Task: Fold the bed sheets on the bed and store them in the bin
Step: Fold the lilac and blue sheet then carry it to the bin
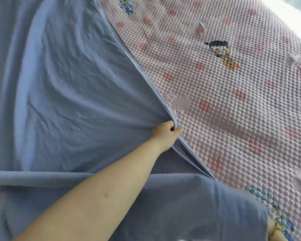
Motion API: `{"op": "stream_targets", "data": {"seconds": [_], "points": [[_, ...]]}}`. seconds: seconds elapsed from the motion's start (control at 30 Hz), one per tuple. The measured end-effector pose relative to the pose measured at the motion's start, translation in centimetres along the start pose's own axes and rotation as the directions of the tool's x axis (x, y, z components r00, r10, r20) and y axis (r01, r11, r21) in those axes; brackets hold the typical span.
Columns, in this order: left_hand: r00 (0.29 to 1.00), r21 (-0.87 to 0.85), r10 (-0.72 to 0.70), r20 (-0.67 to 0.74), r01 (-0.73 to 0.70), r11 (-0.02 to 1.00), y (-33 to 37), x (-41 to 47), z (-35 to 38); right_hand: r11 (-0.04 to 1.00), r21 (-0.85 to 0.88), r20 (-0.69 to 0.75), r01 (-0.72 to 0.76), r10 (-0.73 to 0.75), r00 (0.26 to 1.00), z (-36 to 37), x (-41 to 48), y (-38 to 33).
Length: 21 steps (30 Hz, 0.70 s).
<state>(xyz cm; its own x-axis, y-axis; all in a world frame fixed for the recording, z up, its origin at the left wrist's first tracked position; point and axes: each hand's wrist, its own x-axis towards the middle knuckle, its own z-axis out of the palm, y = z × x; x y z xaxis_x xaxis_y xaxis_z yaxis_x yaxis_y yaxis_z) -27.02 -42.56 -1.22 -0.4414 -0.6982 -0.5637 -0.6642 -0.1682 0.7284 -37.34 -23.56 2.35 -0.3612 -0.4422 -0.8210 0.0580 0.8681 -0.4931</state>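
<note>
L hand (pixel 165 133) pinches edge of blue sheet (pixel 68 84).

Bed surface: pink quilted pad (pixel 233 122) with honeycomb stitch, coral dot clusters, cartoon figures and embossed shell shapes. It shows across right half of view.

Blue sheet (pixel 68 84) lies on pad over left half, wrinkled. Its piped edge runs diagonally from top centre toward lower right.

Further layer of same sheet crosses bottom of view — rolled ridge along its upper edge, lower right corner blurred.
</note>
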Motion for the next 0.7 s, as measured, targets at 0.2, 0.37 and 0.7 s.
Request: {"op": "stream_targets", "data": {"seconds": [0.2,0.37,0.7], "points": [[0.978,0.172,-0.082,0.191,0.049,0.984,-0.3,0.5,-0.3,0.964,-0.208,-0.045,-0.168,0.163,0.986,0.5,3.3,1.4],[0.969,0.173,-0.054,0.239,0.012,0.985,-2.1,-2.6,-4.2,0.983,0.171,-0.144,0.073,-0.048,0.988,0.3,2.9,-0.3],[0.979,0.481,0.077,0.191,-0.162,0.862,-4.2,-7.2,-3.5,0.934,0.216,0.075,0.284,-0.305,0.949,-0.2,-0.9,-2.1]]}}
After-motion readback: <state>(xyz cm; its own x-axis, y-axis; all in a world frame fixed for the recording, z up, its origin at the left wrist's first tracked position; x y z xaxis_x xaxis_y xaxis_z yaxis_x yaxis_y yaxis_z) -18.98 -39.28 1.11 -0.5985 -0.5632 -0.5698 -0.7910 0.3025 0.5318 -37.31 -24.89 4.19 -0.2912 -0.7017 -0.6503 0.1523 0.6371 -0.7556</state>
